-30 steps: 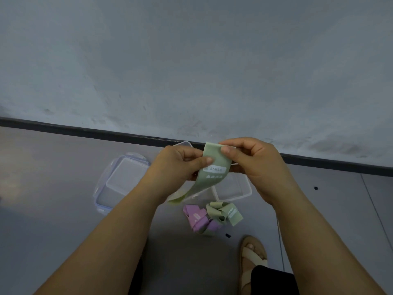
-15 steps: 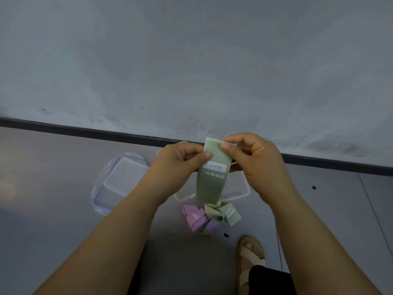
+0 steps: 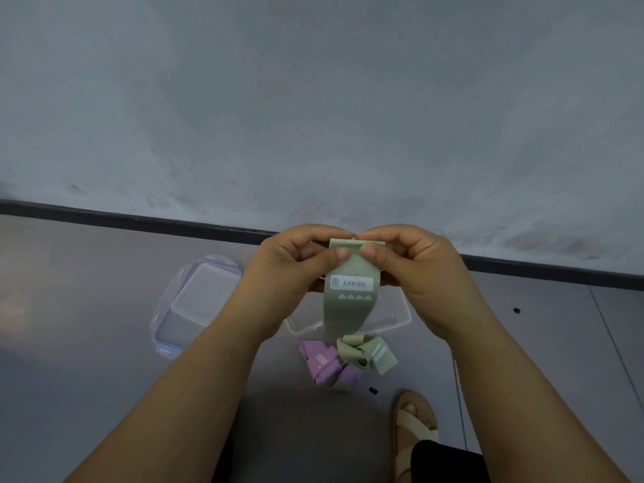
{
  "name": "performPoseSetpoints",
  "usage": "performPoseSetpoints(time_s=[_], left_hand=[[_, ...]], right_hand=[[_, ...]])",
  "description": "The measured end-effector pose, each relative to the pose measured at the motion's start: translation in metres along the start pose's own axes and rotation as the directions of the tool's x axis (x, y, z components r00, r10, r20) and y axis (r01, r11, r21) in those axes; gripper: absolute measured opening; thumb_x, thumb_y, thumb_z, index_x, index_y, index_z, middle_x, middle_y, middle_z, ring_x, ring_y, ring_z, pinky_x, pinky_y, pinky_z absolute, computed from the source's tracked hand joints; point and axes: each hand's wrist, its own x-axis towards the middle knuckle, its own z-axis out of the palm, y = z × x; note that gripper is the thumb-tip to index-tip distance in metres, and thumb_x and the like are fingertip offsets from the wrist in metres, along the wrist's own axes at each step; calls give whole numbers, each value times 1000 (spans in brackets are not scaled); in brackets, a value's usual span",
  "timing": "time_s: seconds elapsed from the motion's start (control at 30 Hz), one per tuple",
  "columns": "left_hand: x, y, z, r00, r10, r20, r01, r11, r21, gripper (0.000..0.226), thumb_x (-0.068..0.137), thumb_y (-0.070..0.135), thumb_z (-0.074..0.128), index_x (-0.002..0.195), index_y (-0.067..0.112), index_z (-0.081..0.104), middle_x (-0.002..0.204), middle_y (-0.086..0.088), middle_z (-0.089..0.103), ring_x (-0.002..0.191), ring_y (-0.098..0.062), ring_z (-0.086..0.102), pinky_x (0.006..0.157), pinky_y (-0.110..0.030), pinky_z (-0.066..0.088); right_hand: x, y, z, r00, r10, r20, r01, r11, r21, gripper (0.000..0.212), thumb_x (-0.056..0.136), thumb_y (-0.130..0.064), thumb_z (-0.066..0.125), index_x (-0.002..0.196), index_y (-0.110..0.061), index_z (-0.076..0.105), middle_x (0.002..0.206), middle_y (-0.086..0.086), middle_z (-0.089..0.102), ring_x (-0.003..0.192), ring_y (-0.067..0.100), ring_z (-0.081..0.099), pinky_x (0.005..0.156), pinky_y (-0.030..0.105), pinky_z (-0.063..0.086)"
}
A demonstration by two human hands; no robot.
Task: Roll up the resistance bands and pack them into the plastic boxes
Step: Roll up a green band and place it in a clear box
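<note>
The left hand [image 3: 292, 270] and the right hand [image 3: 414, 270] sit close together, each pinching the top edge of a sage-green resistance band [image 3: 348, 312], thumbs on its near face and fingers curled behind; the band hangs straight down, its white HEAVY label upside down; lower right, a sandalled foot [image 3: 414, 423] stands on the grey floor [image 3: 87, 360]; just beyond lie a purple band [image 3: 320, 364] and a second green band [image 3: 366, 350], crumpled and touching; behind them is an open clear plastic box [image 3: 400, 318], partly hidden by the hanging band; left of it is a second clear box [image 3: 195, 305] with bluish latches; farthest, a black skirting strip [image 3: 139, 219] under a pale wall [image 3: 313, 99].
</note>
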Motion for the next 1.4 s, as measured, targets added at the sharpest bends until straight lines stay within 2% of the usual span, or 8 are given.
performPoseSetpoints(time_s=[0.1, 0.33, 0.47, 0.6, 0.73, 0.8, 1.17, 1.4], left_hand=[[1, 2, -4, 1000, -7, -5, 7, 997, -78, 13, 68, 17, 65, 77, 22, 73, 76, -4, 73, 71, -18, 69, 61, -29, 57], [-2, 5, -10, 997, -8, 73, 6, 1000, 18, 16, 87, 4, 58, 85, 15, 70, 81, -2, 72, 76, -17, 68, 62, -28, 54], [-3, 7, -7, 999, -12, 41, 11, 999, 32, 14, 73, 23, 69, 82, 13, 70, 75, 0, 72, 70, -13, 68, 59, -24, 54], [-1, 3, -5, 1000, 6, -17, -4, 992, 124, 6, 77, 8, 67, 82, 12, 70, 70, 1, 73, 67, -11, 69, 59, -24, 57], [0, 0, -5, 997, 51, -58, -41, 985, 165, 11, 77, 6, 68, 80, 16, 70, 74, -3, 74, 70, -15, 70, 64, -27, 58], [0, 1, -3, 995, 73, -65, -61, 984, 167, 12, 76, 7, 69, 78, 18, 71, 75, -3, 74, 70, -15, 70, 63, -25, 58], [2, 2, -4, 997, -61, -54, 69, 984, 163, 11, 82, 6, 66, 87, 15, 70, 77, -5, 74, 72, -15, 71, 58, -24, 57], [1, 2, -7, 997, -77, -33, 79, 995, 63, 17, 80, -1, 64, 83, 14, 71, 80, -12, 73, 77, -22, 70, 70, -34, 59]], right_hand=[[0, -1, -4, 992, 57, 110, -70, 990, 121, 18, 76, -11, 59, 91, -18, 67, 81, -2, 73, 79, 13, 70, 64, 23, 56], [-2, -1, 0, 998, -36, 49, 38, 999, -31, 28, 87, 3, 53, 83, -20, 69, 78, -6, 72, 77, 10, 69, 63, 20, 54], [-2, 1, 2, 996, -85, 25, 87, 993, -78, 27, 87, 4, 55, 83, -19, 70, 80, -7, 72, 78, 10, 69, 64, 19, 54], [-1, 3, 2, 999, -26, 32, 29, 994, -107, 30, 88, 3, 52, 83, -20, 69, 80, -8, 72, 77, 9, 69, 64, 20, 54], [1, 4, 1, 998, 38, 43, -37, 999, -25, 13, 87, -17, 57, 90, -21, 69, 84, -3, 72, 79, 12, 68, 67, 25, 56], [1, 5, 2, 997, 68, 39, -67, 997, -25, 22, 78, -32, 60, 93, -19, 69, 82, -3, 72, 78, 10, 69, 67, 24, 57], [3, 9, 4, 997, 69, -27, -70, 997, -29, 11, 82, -14, 64, 86, -22, 69, 77, -6, 74, 73, 9, 70, 64, 20, 56], [4, 9, 4, 993, 117, 1, -117, 993, 30, 15, 80, -8, 65, 84, -22, 71, 82, 3, 74, 79, 16, 71, 72, 28, 58]])
